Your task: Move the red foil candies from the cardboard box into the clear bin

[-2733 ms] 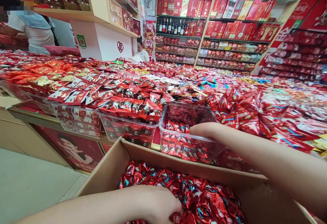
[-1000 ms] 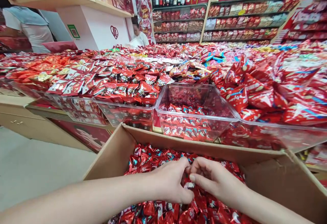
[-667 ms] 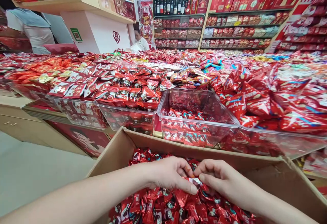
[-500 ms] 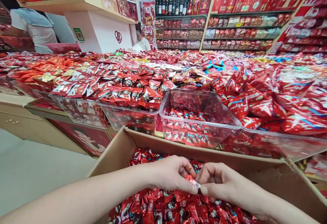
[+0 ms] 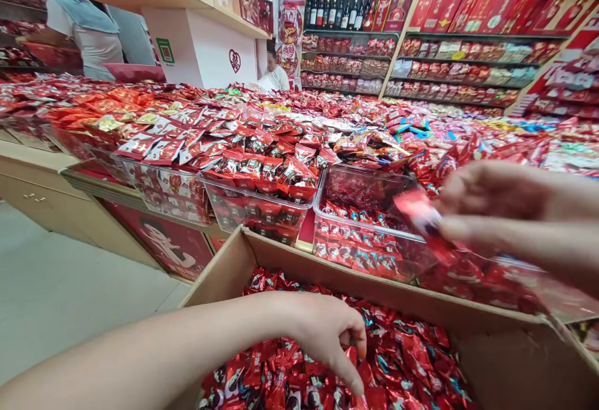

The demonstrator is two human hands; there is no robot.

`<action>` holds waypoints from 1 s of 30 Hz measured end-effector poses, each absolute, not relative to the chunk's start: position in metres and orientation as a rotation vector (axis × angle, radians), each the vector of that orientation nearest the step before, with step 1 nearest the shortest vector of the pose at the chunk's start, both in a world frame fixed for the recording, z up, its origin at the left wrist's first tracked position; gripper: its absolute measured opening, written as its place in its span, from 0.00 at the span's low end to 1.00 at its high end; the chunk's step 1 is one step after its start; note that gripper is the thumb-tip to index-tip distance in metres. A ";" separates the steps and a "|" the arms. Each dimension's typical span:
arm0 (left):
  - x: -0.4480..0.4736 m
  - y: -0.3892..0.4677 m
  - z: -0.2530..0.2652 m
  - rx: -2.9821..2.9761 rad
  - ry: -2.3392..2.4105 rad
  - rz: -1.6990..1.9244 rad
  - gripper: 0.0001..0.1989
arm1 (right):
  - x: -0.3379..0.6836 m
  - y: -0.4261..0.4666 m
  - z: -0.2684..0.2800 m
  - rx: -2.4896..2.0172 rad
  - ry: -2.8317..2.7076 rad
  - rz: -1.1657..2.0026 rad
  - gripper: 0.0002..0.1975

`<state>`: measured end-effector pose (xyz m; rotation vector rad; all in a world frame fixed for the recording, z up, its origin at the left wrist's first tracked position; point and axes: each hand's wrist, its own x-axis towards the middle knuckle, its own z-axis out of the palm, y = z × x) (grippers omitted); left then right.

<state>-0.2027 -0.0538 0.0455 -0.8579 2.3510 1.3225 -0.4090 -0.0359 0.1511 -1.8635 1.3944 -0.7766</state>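
Note:
My right hand (image 5: 491,210), smeared by motion, pinches a red-wrapped candy (image 5: 418,209) between thumb and fingertips. It is raised near the right side of a clear plastic bin (image 5: 369,229), which is partly filled with rows of similar red candies. Down inside the cardboard box (image 5: 374,279), my left hand (image 5: 327,332) hovers low over a heap of loose red-wrapped candies (image 5: 402,360). Its thumb and fingers are apart, curved downward, close to the candies; whether the fingertips touch any is unclear.
Neighbouring clear bins, one with dark red packets (image 5: 262,204), line the counter behind the box. Shelves with bottles (image 5: 337,10) and red gift boxes (image 5: 486,10) rise at the back. One person (image 5: 87,32) stands at the far left; another sits farther back.
My hands have separated. The right hand has lifted up and right, carrying the candy out of the box, while the left has stayed low with its fingers opened. The view has shifted slightly.

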 end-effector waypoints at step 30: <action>-0.191 -0.038 0.054 -0.390 2.604 0.637 0.09 | -0.331 -0.202 0.073 -1.761 1.908 -0.095 0.08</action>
